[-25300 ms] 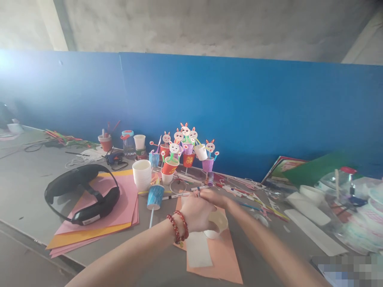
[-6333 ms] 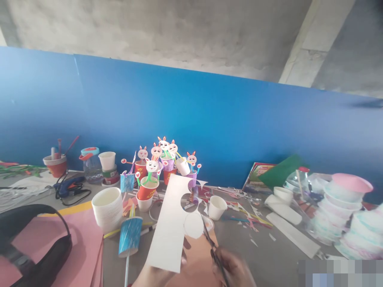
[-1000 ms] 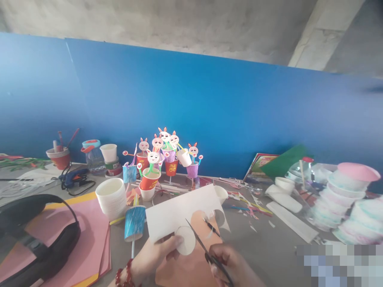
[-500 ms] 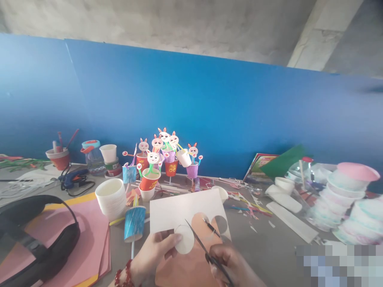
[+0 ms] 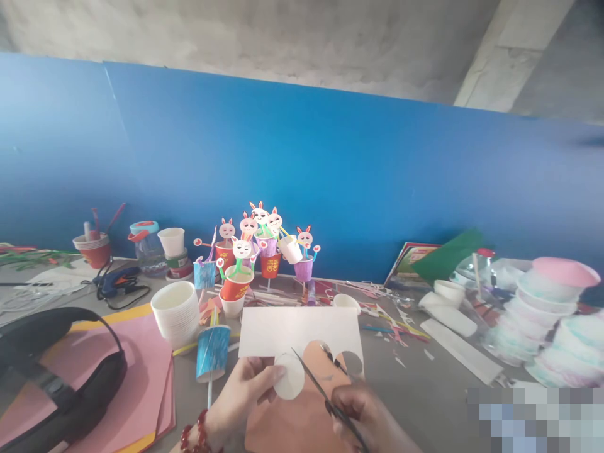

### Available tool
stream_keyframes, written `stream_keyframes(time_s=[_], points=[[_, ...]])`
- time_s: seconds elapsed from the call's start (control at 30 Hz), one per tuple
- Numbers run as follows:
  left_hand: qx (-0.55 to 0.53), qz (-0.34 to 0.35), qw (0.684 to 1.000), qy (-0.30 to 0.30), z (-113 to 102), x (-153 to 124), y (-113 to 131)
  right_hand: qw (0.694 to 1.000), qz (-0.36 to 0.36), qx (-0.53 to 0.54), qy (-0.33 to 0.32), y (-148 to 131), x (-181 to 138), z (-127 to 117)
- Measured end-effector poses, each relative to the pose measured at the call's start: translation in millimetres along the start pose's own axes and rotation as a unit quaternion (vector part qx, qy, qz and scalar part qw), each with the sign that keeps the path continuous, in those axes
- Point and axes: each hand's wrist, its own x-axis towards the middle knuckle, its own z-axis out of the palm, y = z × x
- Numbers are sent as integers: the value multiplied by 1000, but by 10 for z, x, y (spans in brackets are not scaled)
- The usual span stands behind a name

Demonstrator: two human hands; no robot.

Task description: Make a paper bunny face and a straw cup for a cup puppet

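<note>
Two round holes are cut from the white card [image 5: 297, 328]; a third disc [image 5: 289, 377] (nearly free) remains, left hand [image 5: 245, 393] pinching the card, right hand [image 5: 365, 415] gripping open scissors [image 5: 314, 384].

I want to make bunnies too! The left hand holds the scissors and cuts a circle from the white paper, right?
No. The head view shows the scissors in the right hand; the left hand holds the white paper. The rest fits: they are cutting a circle from that paper.
</note>
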Motion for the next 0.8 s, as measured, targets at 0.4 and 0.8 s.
stream_keyframes(time_s=[0.4, 0.8], points=[[15, 19, 997, 74, 82, 43, -152, 1000, 10, 25, 16, -80, -24, 90], [36, 17, 995, 89, 114, 9, -77, 998, 21, 46, -38, -32, -4, 65]])
